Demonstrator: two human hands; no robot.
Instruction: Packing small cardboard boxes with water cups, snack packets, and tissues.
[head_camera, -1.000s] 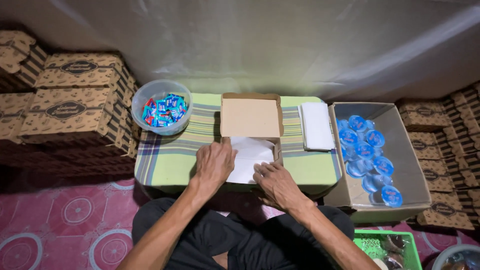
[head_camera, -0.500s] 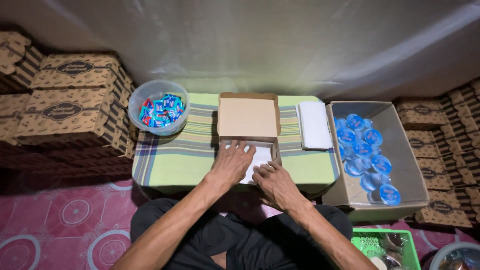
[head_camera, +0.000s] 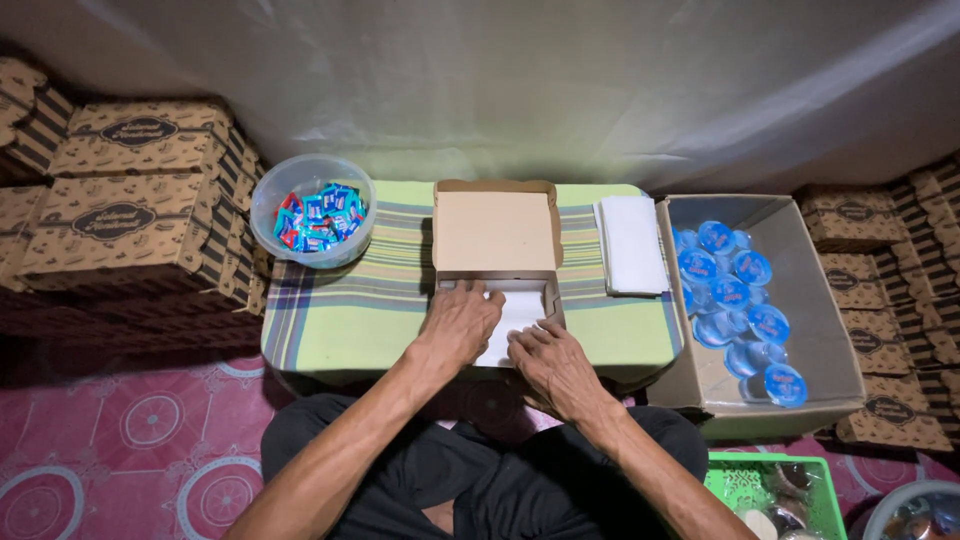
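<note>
**Open carton lined with white paper on striped table**

The small brown carton (head_camera: 495, 250) sits mid-table (head_camera: 350, 320), lid upright. The left hand (head_camera: 457, 325) lies flat, fingers together, on the white paper sheet (head_camera: 520, 310) inside the carton. The right hand (head_camera: 550, 360), fingers loosely spread, rests on the carton's near edge. Left of the carton: a clear bowl (head_camera: 312, 222) of blue-and-red sachets. Right of the carton: a white paper stack (head_camera: 632, 243), then a large cardboard box (head_camera: 800, 300) of blue-lidded cups (head_camera: 735, 295). Stacked brown printed boxes (head_camera: 120, 215) stand beyond the bowl.

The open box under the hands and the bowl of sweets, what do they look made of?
The box looks like thin brown cardboard, matte, with folded flaps and creased edges. The white liner inside it seems to be paper. The bowl looks like clear plastic: the wrapped sweets show through its slightly glossy wall.
</note>
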